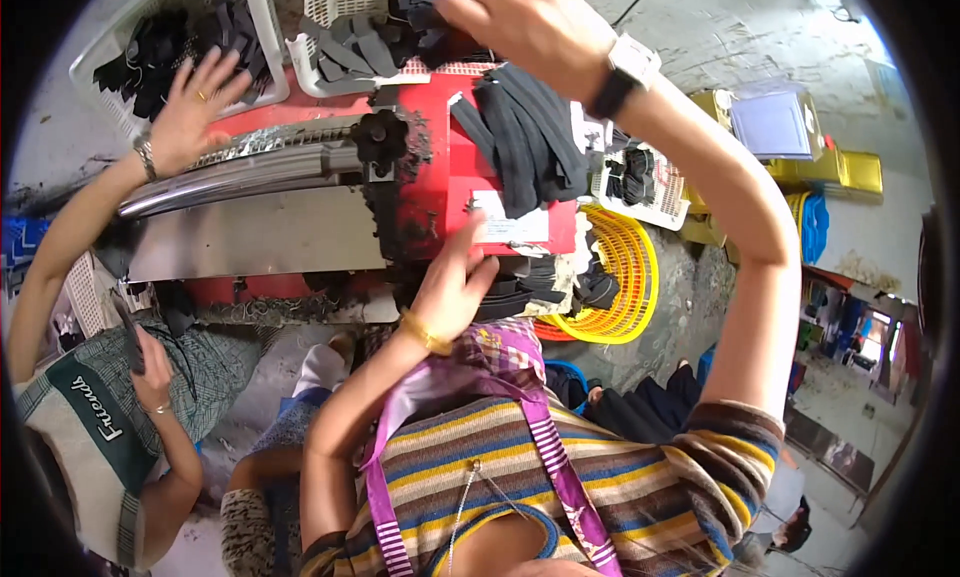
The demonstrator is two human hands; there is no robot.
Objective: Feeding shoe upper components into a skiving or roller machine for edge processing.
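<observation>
My left hand (pixel 452 289), with a gold bracelet at its wrist, is at the front edge of a red machine (pixel 420 222). Its fingers are apart and hold nothing I can see, close to a white label (pixel 510 220). Stretched out at the top is my right hand (pixel 535 35), wearing a dark-strapped watch. Slightly blurred, with its fingers spread, it is over a bunch of black fabric strips (pixel 428 9) beside a white basket (pixel 325 72); whether it touches them is unclear. More black strips (pixel 530 137) lie piled on the machine's red top.
At left, a co-worker's hand (pixel 195 107) is over a second white basket (pixel 265 37); the other holds a dark flat object (pixel 128 335). A metal roller (pixel 250 177) and black knob (pixel 380 142) are on the machine. A yellow basket (pixel 640 307) stands on the floor.
</observation>
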